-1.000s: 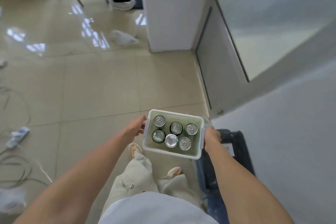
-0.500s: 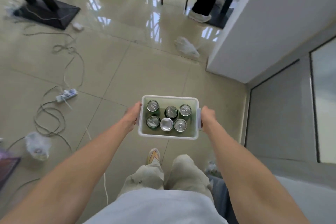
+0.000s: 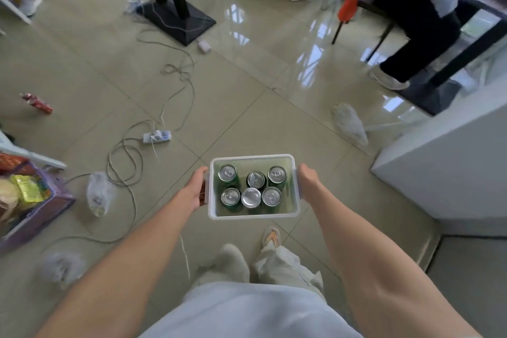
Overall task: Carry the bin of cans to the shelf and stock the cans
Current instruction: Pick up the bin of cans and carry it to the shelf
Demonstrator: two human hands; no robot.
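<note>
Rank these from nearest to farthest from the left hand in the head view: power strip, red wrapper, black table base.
From the left hand:
1. Power strip, on the floor up-left of it.
2. Red wrapper, far left on the floor.
3. Black table base, far ahead.

both bare forearms reach forward from the near edge, converging toward the middle. the left hand point(image 3: 197, 189) is closed on the left side of the bin point(image 3: 252, 215), thumb on top. the right hand point(image 3: 307, 181) grips the right handle likewise, wrists level and straight.
</note>
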